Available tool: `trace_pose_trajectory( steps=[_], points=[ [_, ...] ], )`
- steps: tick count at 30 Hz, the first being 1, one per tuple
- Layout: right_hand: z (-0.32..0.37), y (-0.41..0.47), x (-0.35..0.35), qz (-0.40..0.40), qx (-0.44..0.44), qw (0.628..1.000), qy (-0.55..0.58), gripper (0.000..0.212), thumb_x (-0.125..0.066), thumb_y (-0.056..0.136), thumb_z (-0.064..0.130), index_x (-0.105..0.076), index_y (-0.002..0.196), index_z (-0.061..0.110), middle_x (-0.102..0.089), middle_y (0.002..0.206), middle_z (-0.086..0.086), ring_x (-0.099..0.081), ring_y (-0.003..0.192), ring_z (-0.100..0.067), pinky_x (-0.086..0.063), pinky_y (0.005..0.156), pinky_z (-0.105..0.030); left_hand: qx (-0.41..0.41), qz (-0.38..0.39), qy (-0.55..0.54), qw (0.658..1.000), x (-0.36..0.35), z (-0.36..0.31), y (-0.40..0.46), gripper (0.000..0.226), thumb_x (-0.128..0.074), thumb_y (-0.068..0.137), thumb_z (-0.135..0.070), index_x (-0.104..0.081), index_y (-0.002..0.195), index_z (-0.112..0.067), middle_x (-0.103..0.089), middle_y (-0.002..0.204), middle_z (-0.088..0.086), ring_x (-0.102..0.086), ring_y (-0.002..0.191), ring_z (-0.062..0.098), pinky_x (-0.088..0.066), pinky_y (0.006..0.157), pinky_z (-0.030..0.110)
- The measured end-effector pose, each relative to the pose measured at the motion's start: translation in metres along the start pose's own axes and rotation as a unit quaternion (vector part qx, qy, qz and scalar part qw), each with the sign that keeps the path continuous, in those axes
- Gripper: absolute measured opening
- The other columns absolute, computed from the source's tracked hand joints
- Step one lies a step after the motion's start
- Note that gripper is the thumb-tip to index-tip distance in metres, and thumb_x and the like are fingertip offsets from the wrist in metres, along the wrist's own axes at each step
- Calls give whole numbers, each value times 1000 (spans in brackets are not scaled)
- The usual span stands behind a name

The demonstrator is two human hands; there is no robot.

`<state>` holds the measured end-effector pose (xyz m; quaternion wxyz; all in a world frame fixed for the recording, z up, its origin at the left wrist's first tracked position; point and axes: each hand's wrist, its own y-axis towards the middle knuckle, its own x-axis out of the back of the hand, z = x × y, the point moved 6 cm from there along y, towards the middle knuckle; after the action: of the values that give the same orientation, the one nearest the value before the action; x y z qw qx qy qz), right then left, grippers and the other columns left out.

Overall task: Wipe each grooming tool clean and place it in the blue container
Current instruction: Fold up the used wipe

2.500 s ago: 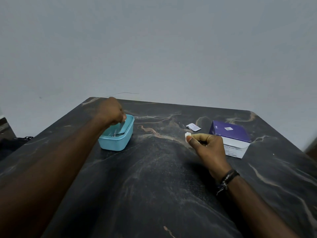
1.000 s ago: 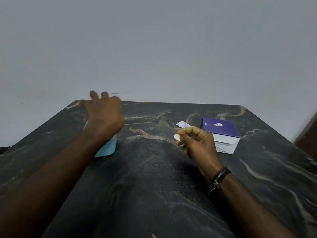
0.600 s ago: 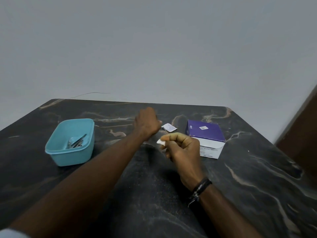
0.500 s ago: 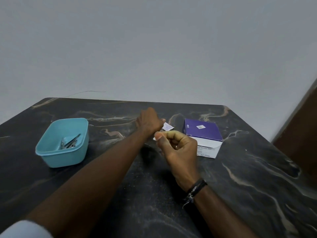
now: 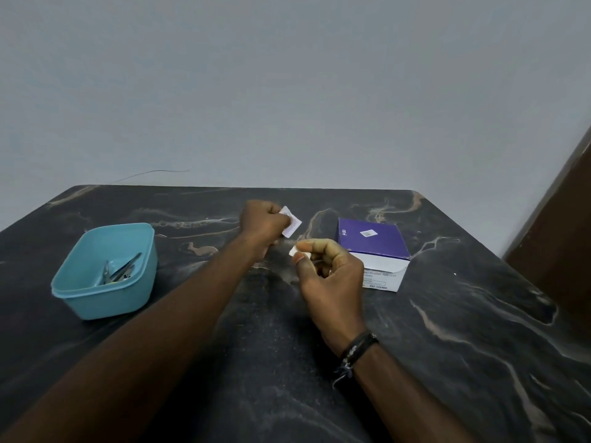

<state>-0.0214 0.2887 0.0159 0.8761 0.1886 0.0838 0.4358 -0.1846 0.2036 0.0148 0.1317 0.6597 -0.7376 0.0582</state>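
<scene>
Nearest, the right hand (image 5: 329,276) pinches a small white wipe (image 5: 293,251) between thumb and forefinger, a dark bracelet (image 5: 358,346) on its wrist. At nine o'clock from it the blue container (image 5: 96,302) sits on the dark marbled table (image 5: 447,346), metal grooming tools (image 5: 120,271) lying inside (exact kinds unclear). At twelve o'clock, farther, the left hand (image 5: 262,223) grips a white sachet (image 5: 291,226). At two o'clock stands a purple box (image 5: 372,239).

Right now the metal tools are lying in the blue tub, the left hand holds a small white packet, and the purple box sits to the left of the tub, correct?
Not quite. The head view shows the purple box to the right of the blue tub, beyond both hands. The rest stands: the metal tools lie in the tub, and the left hand holds the small white packet.
</scene>
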Motion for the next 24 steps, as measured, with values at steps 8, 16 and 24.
trace_pose_trajectory(
  steps=[8,16,24],
  points=[
    [1,-5,-8,60,-25,998,26,20,-75,80,1,-71,96,13,-75,81,-4,-68,70,-11,-58,65,-27,87,20,-194,977,61,21,-72,22,-51,90,12,-65,104,2,-70,92,19,-69,70,23,-60,61,32],
    [10,-13,-13,99,-37,993,51,11,-70,84,-1,-72,85,10,-75,75,-6,-65,56,-16,-55,56,-24,85,-1,-320,944,61,16,-110,16,-64,85,8,-67,97,-1,-74,93,17,-73,83,25,-60,72,34],
    [14,-8,-10,94,40,993,-60,15,-75,82,12,-71,80,27,-72,88,1,-68,72,-9,-56,66,-24,-15,-29,-180,983,59,12,-121,21,-74,81,-1,-69,102,-3,-76,80,9,-73,68,20,-59,60,25]
  ],
)
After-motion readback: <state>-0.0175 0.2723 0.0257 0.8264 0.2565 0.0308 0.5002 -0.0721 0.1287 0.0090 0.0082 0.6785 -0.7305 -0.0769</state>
